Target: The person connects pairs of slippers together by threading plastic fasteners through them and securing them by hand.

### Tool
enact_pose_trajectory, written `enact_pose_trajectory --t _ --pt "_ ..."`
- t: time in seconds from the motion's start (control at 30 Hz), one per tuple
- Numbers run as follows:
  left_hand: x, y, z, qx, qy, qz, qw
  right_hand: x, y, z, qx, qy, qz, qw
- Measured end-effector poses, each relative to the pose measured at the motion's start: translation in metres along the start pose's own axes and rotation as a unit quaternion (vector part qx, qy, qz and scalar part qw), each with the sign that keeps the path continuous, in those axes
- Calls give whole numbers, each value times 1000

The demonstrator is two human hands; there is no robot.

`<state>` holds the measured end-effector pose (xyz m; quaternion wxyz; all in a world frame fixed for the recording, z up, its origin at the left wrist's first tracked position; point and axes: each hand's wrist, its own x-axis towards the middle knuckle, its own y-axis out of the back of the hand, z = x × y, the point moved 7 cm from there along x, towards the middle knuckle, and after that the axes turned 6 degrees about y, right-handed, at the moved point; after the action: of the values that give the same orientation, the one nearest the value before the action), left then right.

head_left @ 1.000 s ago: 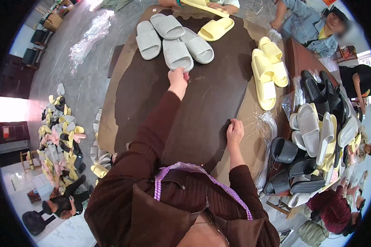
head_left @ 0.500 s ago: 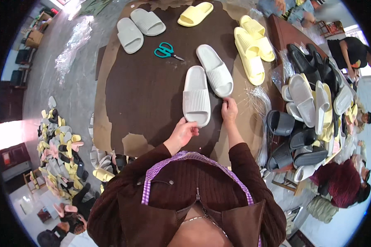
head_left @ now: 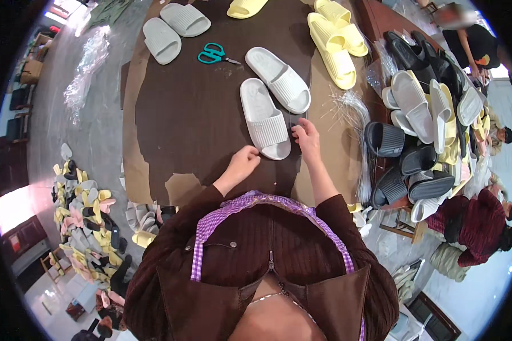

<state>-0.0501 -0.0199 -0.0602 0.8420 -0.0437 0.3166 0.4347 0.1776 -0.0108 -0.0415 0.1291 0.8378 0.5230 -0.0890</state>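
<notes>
Two light-grey slippers lie on the dark brown table covering in front of me, the nearer slipper (head_left: 264, 122) left of the farther slipper (head_left: 280, 79), toes toward me. My left hand (head_left: 242, 165) is at the nearer slipper's toe, its fingers curled together; whether anything thin is in them is hidden. To the right of that toe, just below the farther slipper's toe, my right hand (head_left: 307, 139) has bent fingers, apart, with nothing visible in them. Teal-handled scissors (head_left: 213, 54) lie beyond, to the left.
Darker grey slippers (head_left: 162, 41) lie at the far left, yellow slippers (head_left: 333, 52) at the far right. Thin clear strands (head_left: 355, 113) spread along the right edge. Right of the table are piled slippers (head_left: 412, 105) and people; a slipper heap (head_left: 88, 221) covers the floor at left.
My left hand has let go of the nearer slipper's toe and moved slightly left. The right hand has come away from the farther slipper. Everything on the table appears shifted up and left.
</notes>
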Motion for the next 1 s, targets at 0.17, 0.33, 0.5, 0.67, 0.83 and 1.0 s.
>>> enact_pose_trajectory --t 0.17,0.33,0.5,0.67,0.83,1.0 --pt "-4 28 64 119 -186 189 957 42 6 -5 -61 83 32 994" --pt "6 31 82 164 -208 186 946 61 -20 -27 42 -24 34 998" --pt "19 13 72 246 -203 143 937 68 -33 -20 152 -127 -38 979" --pt "13 4 63 243 -143 149 948 62 -20 -1 168 -119 -68 976" --pt "17 4 58 219 -122 159 955 34 6 0 93 -58 -71 991" --pt "21 -5 60 191 -156 131 960 19 21 -16 51 -11 -37 998"
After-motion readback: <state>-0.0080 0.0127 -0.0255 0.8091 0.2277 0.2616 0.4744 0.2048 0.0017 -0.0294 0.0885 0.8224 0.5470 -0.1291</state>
